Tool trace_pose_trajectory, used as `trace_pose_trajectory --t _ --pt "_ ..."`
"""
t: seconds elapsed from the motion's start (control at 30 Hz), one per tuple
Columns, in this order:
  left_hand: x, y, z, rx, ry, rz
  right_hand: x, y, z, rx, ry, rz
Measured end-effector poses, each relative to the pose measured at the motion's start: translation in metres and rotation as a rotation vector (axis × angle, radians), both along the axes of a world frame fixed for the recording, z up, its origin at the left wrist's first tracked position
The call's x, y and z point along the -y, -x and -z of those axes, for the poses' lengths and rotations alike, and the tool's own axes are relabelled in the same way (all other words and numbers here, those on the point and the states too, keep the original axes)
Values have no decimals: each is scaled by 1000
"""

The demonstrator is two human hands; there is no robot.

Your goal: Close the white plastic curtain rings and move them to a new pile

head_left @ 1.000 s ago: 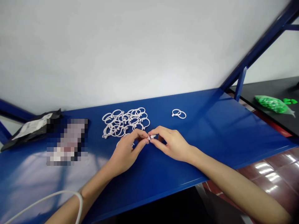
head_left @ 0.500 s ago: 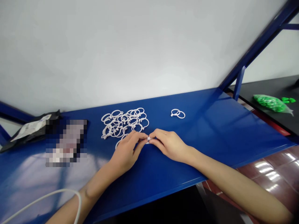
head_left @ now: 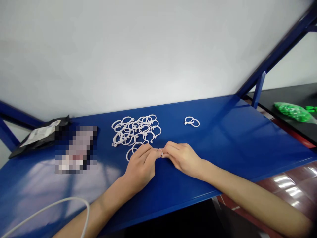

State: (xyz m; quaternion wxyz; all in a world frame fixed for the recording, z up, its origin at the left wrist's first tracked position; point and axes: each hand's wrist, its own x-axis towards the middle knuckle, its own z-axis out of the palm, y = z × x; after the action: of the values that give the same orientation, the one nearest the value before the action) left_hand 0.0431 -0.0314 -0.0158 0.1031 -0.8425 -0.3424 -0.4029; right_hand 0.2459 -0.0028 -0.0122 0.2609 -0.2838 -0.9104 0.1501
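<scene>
Plain whitish wall point(head_left: 158, 53) at the back of the head cam view, blue desk point(head_left: 223, 142) in front of it, sloping blue frame posts point(head_left: 277, 49) at the sides. Both hands are out over the desk with fingertips pressed together: left hand point(head_left: 141, 165) and right hand point(head_left: 184, 158) are pinching a small white piece point(head_left: 161, 154) between them. Only a sliver of it pokes out, so can't really say what shape it is.

Just past the left hand there's a loose heap of white rings point(head_left: 135, 126), lots overlapping, with little knobby bits on them. A couple sit right by that hand, partly hidden behind it. Off to the right, well apart from the heap, a pair of rings point(head_left: 192, 121) overlap on the desk.

Container-wise: far right, on a separate black desk point(head_left: 297, 94), lies a clear plastic bag point(head_left: 292, 111) full of green bits, with some loose green pieces point(head_left: 310, 108) just beside it. Over on the left of the blue desk is a black plastic bag point(head_left: 15, 150) with a white label point(head_left: 41, 132); it's opaque, so no telling what's in it. Next to that is a flat pixelated item point(head_left: 81, 142), too blurred out to name. White cable point(head_left: 56, 201) loops across the bottom left, over the left forearm.
</scene>
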Motion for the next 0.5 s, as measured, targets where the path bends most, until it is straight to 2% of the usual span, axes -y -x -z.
trace_pose_trajectory --t 0.13,0.33,0.4,0.5 --pt "3 -6 -3 25 -57 -31 1 1 0 -25 -75 18" --pt "4 -9 1 29 -111 -32 -2 -1 7 12 -267 -4" --pt "-2 -5 -1 -2 -50 -21 -5 1 7 14 -233 21" --pt "-12 10 -13 -100 134 -31 -15 2 4 -37 -136 105"
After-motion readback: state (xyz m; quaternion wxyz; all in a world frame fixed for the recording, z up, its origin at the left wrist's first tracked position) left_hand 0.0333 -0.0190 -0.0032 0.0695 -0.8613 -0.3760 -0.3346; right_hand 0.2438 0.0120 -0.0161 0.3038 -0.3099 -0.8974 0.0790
